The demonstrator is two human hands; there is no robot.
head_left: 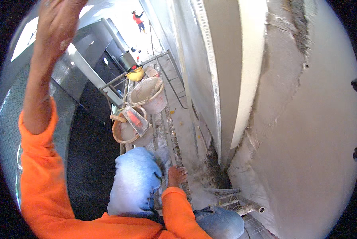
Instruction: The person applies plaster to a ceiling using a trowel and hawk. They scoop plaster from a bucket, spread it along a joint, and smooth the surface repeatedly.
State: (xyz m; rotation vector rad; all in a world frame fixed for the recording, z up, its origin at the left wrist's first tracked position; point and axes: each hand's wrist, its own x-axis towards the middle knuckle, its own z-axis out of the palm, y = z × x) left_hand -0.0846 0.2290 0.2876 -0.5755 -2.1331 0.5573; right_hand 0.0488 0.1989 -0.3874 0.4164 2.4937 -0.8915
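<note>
My left hand (59, 30) is raised at the upper left, and its fingers run out of the picture at the top. What it touches or holds, if anything, cannot be seen. Low down beside my knee, my right hand (177, 175) grips the edge of a dusty scaffold plank (171, 149), fingers bent over it. Ahead of my knees stands an orange-rimmed bucket (116, 133) with pale material inside. A plastering trowel (135, 118) with an orange handle lies across its rim. Just beyond is a plaster-smeared tub (148, 104) holding something pale.
A yellow hard hat (135, 74) sits past the tub, near metal scaffold rails (168, 65). To the right rise a wall edge with a perforated corner bead (210, 51) and a rough plastered wall (302, 131). Steel tubes (250, 207) lie at lower right. Far off stands a person in red (137, 20).
</note>
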